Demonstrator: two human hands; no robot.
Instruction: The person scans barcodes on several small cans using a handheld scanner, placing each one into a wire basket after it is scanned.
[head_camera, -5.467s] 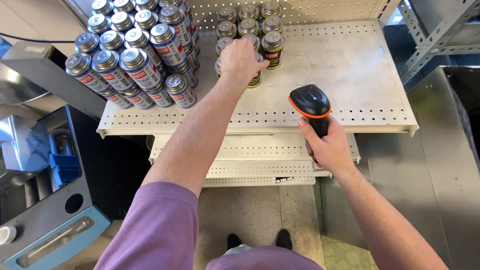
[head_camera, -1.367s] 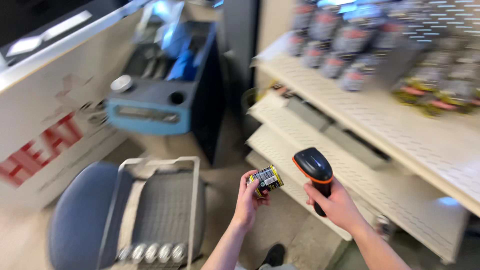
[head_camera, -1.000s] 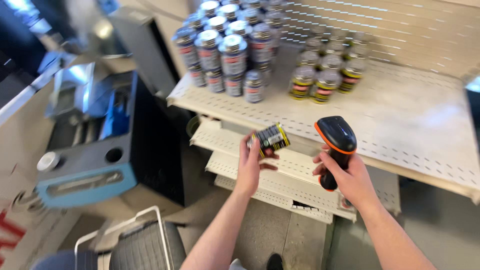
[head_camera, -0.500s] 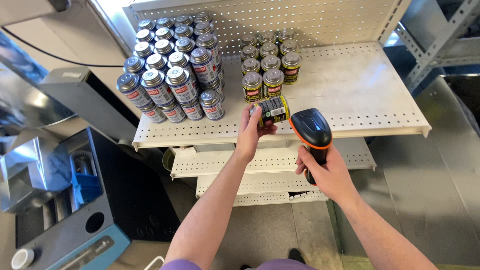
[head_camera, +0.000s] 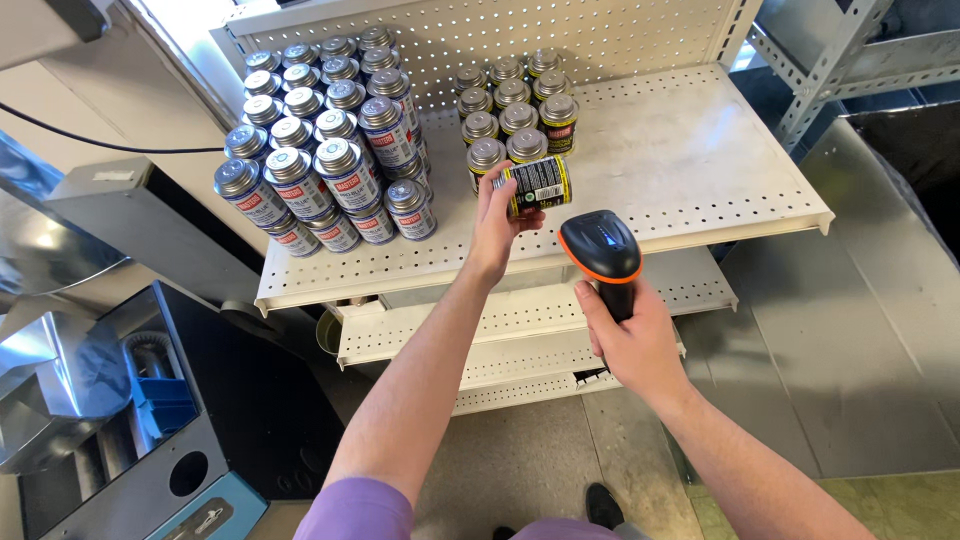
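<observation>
My left hand (head_camera: 495, 225) holds a small yellow-and-black can (head_camera: 537, 185) on its side, label turned toward a black handheld scanner with an orange rim (head_camera: 602, 255). My right hand (head_camera: 635, 335) grips the scanner's handle, its head just below and right of the can. Both hover over the front of a white perforated shelf (head_camera: 700, 170). Behind the can stands a cluster of matching small yellow-banded cans (head_camera: 515, 110).
A stack of larger blue-and-red-labelled cans (head_camera: 325, 160) fills the shelf's left side. Lower white shelves (head_camera: 500, 330) jut out beneath. A dark metal cabinet with a blue bin (head_camera: 160, 400) stands at left, grey metal panels (head_camera: 860, 340) at right.
My view swung from the floor and cart at left back to the shelf. The can in my left hand has come up in front of the scanner, which rose closer to it.
</observation>
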